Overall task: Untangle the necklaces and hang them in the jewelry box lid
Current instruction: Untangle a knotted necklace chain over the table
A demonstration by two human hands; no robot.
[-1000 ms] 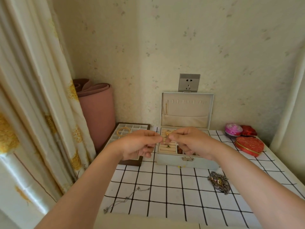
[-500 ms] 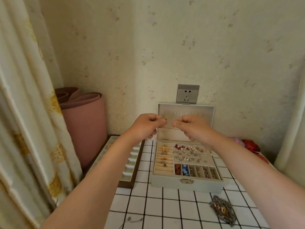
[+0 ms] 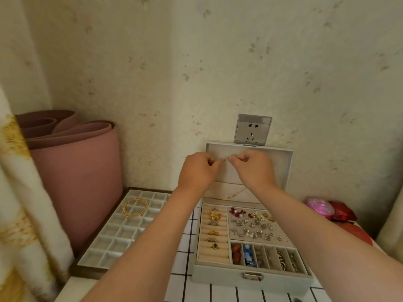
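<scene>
Head view: left hand (image 3: 197,171) and right hand (image 3: 253,168) pinch necklace (image 3: 224,159) before lid (image 3: 281,171).

Pink rolled mat (image 3: 76,171) stands behind a divided tray (image 3: 113,236) holding gold bangles (image 3: 134,199)

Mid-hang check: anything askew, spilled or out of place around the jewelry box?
Only the gold bangles left of the jewelry box: they lie across several cells of the divided tray, not inside one. Nothing looks spilled or damaged.

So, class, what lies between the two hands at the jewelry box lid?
In the head view, a small gold end of a necklace bridges the left hand and right hand, in front of the lid.
</scene>
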